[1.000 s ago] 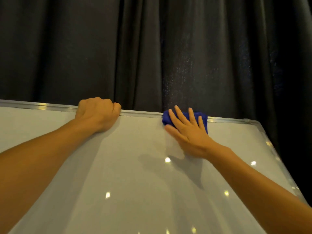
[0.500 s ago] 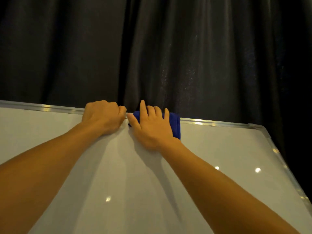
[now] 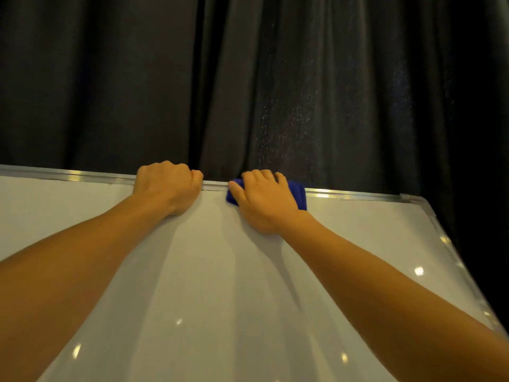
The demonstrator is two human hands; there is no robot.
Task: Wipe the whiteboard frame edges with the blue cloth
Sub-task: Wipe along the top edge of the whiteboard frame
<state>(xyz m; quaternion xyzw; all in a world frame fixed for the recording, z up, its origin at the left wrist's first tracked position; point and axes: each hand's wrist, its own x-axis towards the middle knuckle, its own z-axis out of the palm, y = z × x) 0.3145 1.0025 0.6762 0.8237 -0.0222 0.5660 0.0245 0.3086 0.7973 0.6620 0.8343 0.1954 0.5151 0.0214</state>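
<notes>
A white whiteboard (image 3: 209, 285) with a silver metal frame (image 3: 355, 194) fills the lower part of the head view. My right hand (image 3: 264, 201) is curled over a folded blue cloth (image 3: 299, 194) and presses it onto the top frame edge near the middle. Most of the cloth is hidden under the hand; its ends show left and right. My left hand (image 3: 166, 186) grips the top frame edge just left of it, fingers wrapped over the rail. A short bare stretch of rail separates the two hands.
A dark pleated curtain (image 3: 248, 78) hangs close behind the board. The board's top right corner (image 3: 413, 199) and right frame edge (image 3: 451, 252) are in view. Ceiling lights reflect as bright spots on the board.
My right hand slid the cloth left along the top rail up to my left hand, then back a little to the right. Its fingers now curl over the rail. My left hand kept its grip.
</notes>
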